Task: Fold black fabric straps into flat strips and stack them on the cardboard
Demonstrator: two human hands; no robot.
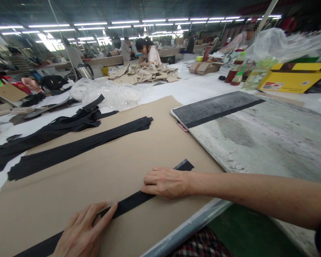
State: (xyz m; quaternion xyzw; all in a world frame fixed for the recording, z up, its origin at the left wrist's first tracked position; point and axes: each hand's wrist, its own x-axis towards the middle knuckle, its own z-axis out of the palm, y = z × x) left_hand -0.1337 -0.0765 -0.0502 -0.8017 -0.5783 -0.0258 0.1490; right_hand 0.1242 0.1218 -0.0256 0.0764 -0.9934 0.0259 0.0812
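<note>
A long black fabric strip (132, 204) runs slantwise across a brown paper sheet (128, 157) on the table. My left hand (82, 228) rests on its nearer part, thumb stretched along the strip and apart from the fingers. Farther along, my right hand (167, 182) presses down with fingers curled together over the strip, hiding the part beneath. Past the right hand, the strip's far end shows a greyish, shiny patch. A stack of similar black strips (82, 146) lies beyond both hands, with a looser heap of black fabric pieces (56, 125) behind it.
To the right lies a stained pale board (256, 135) carrying a dark grey textured band (219, 107). Clear plastic bags (104, 91), beige pieces (144, 74), bottles (234, 67) and a yellow box (291, 78) stand farther back. A co-worker (151, 53) sits across the table.
</note>
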